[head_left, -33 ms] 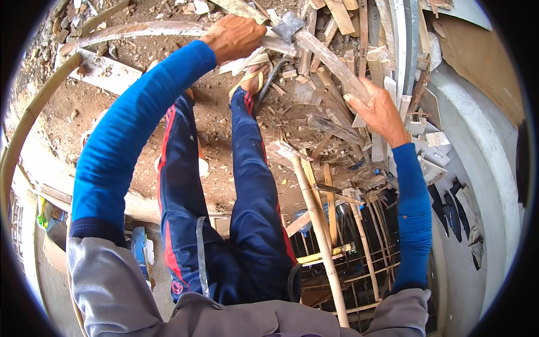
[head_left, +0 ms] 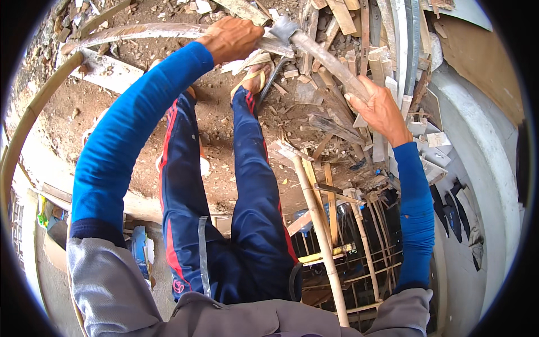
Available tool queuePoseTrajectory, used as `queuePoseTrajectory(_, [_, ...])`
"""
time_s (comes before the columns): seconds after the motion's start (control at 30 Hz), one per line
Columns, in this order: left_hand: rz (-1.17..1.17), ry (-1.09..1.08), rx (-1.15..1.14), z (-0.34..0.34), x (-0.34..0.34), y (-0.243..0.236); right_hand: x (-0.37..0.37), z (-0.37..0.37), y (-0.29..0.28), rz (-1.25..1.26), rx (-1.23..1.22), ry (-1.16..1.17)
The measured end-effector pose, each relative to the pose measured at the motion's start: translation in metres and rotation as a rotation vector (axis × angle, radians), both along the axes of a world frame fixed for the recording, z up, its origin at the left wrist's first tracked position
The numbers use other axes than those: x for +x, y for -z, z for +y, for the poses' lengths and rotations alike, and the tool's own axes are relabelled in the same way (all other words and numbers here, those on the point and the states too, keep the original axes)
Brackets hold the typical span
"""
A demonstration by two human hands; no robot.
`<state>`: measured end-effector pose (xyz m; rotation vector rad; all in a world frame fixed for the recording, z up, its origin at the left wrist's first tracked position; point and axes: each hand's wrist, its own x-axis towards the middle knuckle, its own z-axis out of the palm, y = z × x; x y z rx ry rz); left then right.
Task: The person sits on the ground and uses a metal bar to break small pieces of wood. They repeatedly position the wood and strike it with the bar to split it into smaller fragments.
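Note:
My right hand point(head_left: 383, 110) is closed round the wooden handle of a hammer point(head_left: 328, 58). Its grey metal head point(head_left: 284, 29) is at the end of a long, weathered wooden strip point(head_left: 149, 30), just right of my left hand; whether they touch I cannot tell. My left hand point(head_left: 233, 39) is closed over that strip, knuckles up, with the fingertips hidden underneath. The strip stretches away to the left. Below the strip's right end, my foot in a yellow-strapped sandal point(head_left: 255, 80) stands on the dirt.
Scrap wood point(head_left: 337, 126) lies heaped on the right, beside a curved pale wall point(head_left: 477, 129). A bamboo frame point(head_left: 320, 224) is at the lower right. On the left are a bent bamboo pole point(head_left: 31, 115) and a pale board point(head_left: 109, 73) on the dirt ground point(head_left: 135, 163).
The hammer head and my left hand have shifted very slightly left. Both grips stay the same.

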<state>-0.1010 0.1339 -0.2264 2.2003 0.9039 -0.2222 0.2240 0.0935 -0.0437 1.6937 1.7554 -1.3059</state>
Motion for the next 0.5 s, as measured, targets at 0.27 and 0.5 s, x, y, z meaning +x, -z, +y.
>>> queuePoseTrajectory(0.27, [0.084,-0.184,-0.12,0.029,-0.054,0.02,-0.049,-0.047,0.07,-0.004,0.382,0.0])
queuePoseTrajectory(0.5, [0.08,-0.41,-0.028,0.013,-0.067,0.025,-0.073,-0.033,0.092,-0.112,0.498,-0.078])
